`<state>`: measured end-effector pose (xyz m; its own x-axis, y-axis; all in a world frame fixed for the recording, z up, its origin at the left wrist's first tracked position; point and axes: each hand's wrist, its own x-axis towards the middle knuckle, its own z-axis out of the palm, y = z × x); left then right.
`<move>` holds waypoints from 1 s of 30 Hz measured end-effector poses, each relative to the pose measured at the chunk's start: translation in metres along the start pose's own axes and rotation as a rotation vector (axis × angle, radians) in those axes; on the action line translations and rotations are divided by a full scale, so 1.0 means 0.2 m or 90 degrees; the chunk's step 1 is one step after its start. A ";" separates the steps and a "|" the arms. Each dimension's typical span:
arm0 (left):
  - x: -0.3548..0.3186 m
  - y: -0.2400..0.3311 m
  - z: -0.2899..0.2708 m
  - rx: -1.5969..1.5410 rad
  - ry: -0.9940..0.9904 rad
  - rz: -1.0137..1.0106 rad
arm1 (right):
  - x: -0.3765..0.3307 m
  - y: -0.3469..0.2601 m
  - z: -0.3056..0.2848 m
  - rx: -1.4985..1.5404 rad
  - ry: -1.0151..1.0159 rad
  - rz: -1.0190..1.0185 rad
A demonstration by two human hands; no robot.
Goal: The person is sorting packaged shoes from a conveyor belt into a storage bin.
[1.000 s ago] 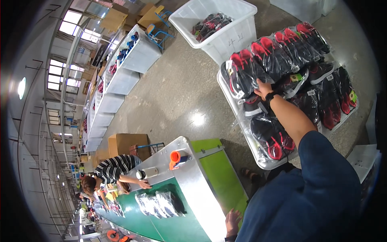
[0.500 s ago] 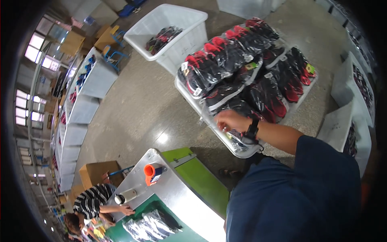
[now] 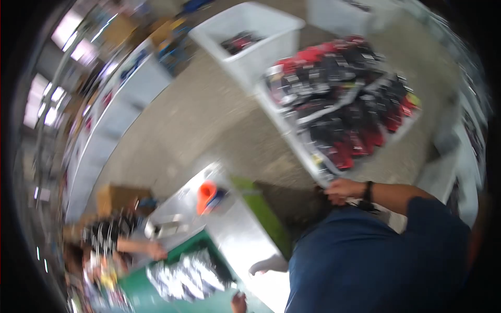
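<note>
The picture is blurred by motion. My right hand [image 3: 342, 190], a dark watch on its wrist, is curled shut at the near corner of a white tray [image 3: 292, 135] packed with black and red shoes [image 3: 339, 88]. A dark shoe piece [image 3: 362, 206] seems to hang under that hand. My left hand [image 3: 266, 266] lies flat on the edge of a metal table [image 3: 245, 229] and holds nothing. My dark blue top fills the lower right.
An orange cone-shaped thing [image 3: 207, 193] stands on the metal table. Beside it runs a green belt [image 3: 195, 248] carrying a heap of black and silvery pieces [image 3: 188, 274]. A person in a striped top [image 3: 112, 235] works at its left. White bins [image 3: 245, 36] and a cardboard box [image 3: 117, 195] stand on the concrete floor.
My right hand has drawn back from the middle of the shoe tray to its near corner, close to my body. The view has swung and the tray now sits higher.
</note>
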<state>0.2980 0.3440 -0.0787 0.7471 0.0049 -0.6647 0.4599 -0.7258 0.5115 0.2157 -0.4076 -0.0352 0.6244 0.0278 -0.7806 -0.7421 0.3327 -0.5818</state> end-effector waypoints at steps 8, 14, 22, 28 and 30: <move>0.36 0.40 -0.40 0.222 0.368 0.113 | -0.27 0.17 -0.09 -0.061 0.203 0.031; 0.61 0.44 -0.38 0.087 0.510 0.082 | -0.17 -0.08 0.15 -0.198 0.173 -0.021; 0.63 0.81 0.10 0.083 0.622 0.073 | -0.10 -0.24 0.33 -0.270 0.142 -0.031; 0.58 0.75 -0.01 0.041 0.657 0.022 | 0.01 -0.28 0.28 -0.332 0.065 -0.027; 0.60 0.63 -0.11 0.070 0.703 -0.067 | 0.06 -0.30 0.26 -0.357 0.051 -0.058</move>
<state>0.4566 0.2682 -0.0827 0.7490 0.6391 0.1748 0.5418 -0.7427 0.3936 0.2808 -0.3786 0.0015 0.6880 -0.0566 -0.7235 -0.7152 -0.2218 -0.6627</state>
